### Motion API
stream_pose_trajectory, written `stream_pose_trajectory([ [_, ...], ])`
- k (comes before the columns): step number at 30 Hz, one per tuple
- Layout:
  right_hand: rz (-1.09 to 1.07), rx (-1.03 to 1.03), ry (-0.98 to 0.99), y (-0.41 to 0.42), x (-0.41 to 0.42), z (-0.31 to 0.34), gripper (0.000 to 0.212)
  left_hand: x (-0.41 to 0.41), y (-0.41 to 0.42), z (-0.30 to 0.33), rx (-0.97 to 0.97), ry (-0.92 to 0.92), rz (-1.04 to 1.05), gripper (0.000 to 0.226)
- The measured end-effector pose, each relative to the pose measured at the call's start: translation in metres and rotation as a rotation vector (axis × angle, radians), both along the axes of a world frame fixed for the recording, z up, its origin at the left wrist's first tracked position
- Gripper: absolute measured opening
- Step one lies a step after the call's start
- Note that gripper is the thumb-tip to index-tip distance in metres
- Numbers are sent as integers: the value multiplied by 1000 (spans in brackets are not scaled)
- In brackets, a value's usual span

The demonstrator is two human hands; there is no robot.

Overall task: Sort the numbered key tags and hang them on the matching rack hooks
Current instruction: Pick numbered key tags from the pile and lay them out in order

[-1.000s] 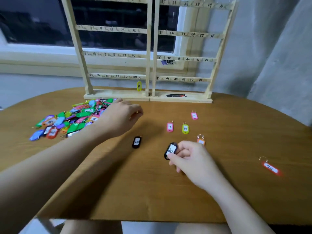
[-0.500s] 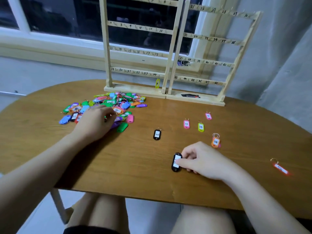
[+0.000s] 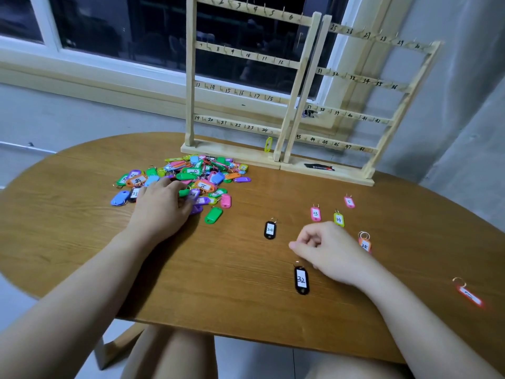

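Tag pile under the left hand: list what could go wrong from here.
1. The left hand rests on the tag pile; raking through it could push tags such as the green tag toward the sorted ones.
2. The red tag lies alone far right, easy to overlook.

Red tag (image 3: 469,295) number blurred, rack (image 3: 297,86) top cropped
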State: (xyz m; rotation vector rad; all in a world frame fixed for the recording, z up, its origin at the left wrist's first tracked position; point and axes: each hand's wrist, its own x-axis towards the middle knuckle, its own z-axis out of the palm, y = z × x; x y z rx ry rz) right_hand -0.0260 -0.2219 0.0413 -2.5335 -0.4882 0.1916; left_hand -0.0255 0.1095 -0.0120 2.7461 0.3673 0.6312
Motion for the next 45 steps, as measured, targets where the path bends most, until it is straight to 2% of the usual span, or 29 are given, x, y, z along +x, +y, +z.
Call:
stream_pose_trajectory([
  [4,16,101,-56,34,16,5,25,0,2,-1,-10,66,60,52],
  [10,72,136,-101,92,45,2,18,6,5,0,-22,57,-31,41],
  [15,137,37,-155,129,73,-3,9,9,8,0,-55,23,-51,43],
  [19,157,-95,-173,145,89,-6,17,11,5,1,-5,-9,-87,58],
  [23,169,-131,-132,150,97,-6,26,17,6,2,48,-42,-108,46],
  [26,165,-151,-134,151,97,-5,17,21,8,0,54,-66,-128,33],
  [29,163,-167,-175,150,95,-6,19,22,9,-3,54,-121,-165,25],
  [33,155,-159,-206,150,97,-8,13,22,8,-2,34,-157,-167,24],
  [37,148,44,-144,148,100,-6,12,22,8,-3,-1,-200,-159,29],
  [42,94,445,159,133,96,7,7,20,7,1,-33,-241,-189,21],
  [45,78,588,220,116,86,14,7,18,5,3,-91,-262,-248,19],
])
